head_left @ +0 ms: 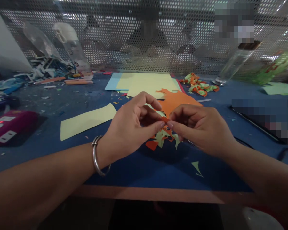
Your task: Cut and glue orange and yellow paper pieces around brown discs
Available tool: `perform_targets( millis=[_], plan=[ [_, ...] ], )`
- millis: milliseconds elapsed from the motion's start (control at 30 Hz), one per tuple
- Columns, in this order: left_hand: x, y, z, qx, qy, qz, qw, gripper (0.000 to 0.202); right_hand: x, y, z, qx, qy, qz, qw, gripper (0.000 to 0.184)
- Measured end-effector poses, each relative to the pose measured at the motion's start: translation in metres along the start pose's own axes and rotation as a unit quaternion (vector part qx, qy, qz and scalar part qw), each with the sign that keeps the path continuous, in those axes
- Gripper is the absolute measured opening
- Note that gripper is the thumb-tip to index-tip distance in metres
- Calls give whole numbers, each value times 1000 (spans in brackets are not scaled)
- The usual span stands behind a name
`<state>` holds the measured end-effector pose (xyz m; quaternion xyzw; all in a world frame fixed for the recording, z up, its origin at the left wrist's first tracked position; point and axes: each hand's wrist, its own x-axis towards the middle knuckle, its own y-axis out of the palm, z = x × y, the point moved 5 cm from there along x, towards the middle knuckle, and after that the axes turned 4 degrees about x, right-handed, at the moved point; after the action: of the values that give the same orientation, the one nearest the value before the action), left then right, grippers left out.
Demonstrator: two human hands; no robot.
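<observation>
Both hands meet over the middle of the table, pinching a small piece of orange paper (165,119) between thumbs and fingers. My left hand (136,124), with a silver bangle at the wrist, has its fingers curled in from the left. From the other side my right hand (200,126) grips the same piece. Below them lie orange and pale green paper scraps (161,138). A larger orange sheet (179,100) with a ragged cut edge lies just behind the hands. To the left rests a pale yellow-green paper strip (86,122).
Stacked paper sheets (146,81) lie at the back, beside a pile of orange and green cut pieces (198,85). A white-capped bottle (73,48) and a clear bottle (234,64) stand near the perforated metal screen (105,44). A magenta power strip (14,126) sits at left.
</observation>
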<state>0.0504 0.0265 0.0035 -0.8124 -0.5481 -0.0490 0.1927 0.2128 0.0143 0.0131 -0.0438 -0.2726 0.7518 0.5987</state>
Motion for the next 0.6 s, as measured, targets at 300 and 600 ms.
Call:
perform_targets(
  millis=[300,600],
  plan=[
    [10,-6,12,-29,-47,-27,998,33,7,-20,-7,-19,11,-43,999,10],
    [12,-4,26,-141,-160,-15,977,8,21,-56,-27,-135,3,-91,987,5]
  ],
)
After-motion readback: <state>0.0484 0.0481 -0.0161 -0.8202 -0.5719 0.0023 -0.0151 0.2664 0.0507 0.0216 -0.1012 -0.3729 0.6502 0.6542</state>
